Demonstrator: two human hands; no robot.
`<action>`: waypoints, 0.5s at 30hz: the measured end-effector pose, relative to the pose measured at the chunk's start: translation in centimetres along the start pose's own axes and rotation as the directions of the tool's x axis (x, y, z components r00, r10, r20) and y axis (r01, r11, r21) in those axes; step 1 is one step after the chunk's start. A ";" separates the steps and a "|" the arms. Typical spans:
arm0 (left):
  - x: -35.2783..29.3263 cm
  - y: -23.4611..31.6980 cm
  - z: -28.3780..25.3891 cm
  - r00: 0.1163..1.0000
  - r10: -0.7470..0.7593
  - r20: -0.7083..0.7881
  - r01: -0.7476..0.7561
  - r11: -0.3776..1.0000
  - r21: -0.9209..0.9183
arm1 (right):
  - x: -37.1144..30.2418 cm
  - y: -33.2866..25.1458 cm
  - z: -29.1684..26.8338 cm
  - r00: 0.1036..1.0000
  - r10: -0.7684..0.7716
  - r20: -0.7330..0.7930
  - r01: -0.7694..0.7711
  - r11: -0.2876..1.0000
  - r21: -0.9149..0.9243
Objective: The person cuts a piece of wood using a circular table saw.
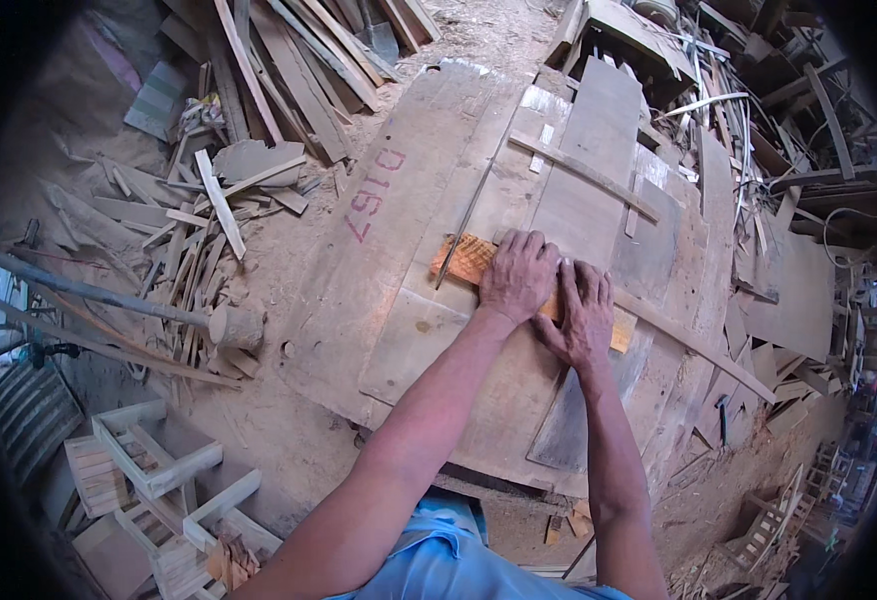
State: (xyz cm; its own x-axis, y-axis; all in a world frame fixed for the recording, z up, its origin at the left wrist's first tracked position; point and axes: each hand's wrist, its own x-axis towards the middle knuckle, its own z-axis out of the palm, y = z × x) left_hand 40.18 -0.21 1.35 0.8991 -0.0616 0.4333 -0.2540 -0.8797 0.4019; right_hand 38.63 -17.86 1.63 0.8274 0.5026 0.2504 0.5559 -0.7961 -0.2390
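Both my hands are on a short orange-brown wooden board (pixel 469 258) with a streaked surface, lying slantwise on the wooden worktop. My left hand (pixel 521 275) is closed over its middle, fingers curled down over the far edge. Close beside it, my right hand (pixel 581 312) clasps the board farther right, its thumb toward the left hand. The board's right end shows past my right wrist; its middle is hidden under the hands. A thin dark rod or blade (pixel 481 190) runs from the far side and crosses over the board's left end.
The worktop (pixel 359 310) is made of wide panels, with a long wooden strip (pixel 699 345) and a shorter crosswise strip (pixel 589 175) on it. Scrap wood (pixel 189 240) is heaped left and right. A mallet-like block on a pole (pixel 234 325) and wooden frames (pixel 159 460) stand at left.
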 end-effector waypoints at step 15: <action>-7.2 1.8 -2.2 0.996 0.025 -0.081 -0.028 0.999 -0.028 | -6.3 -4.2 0.0 0.995 0.072 0.073 -0.068 0.996 -0.057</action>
State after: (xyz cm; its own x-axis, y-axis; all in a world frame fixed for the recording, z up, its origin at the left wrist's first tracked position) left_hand 32.48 -0.30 0.75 0.8605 -0.0454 0.5074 -0.2887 -0.8641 0.4123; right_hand 31.09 -17.65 1.12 0.8689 0.4673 0.1632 0.4931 -0.8463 -0.2017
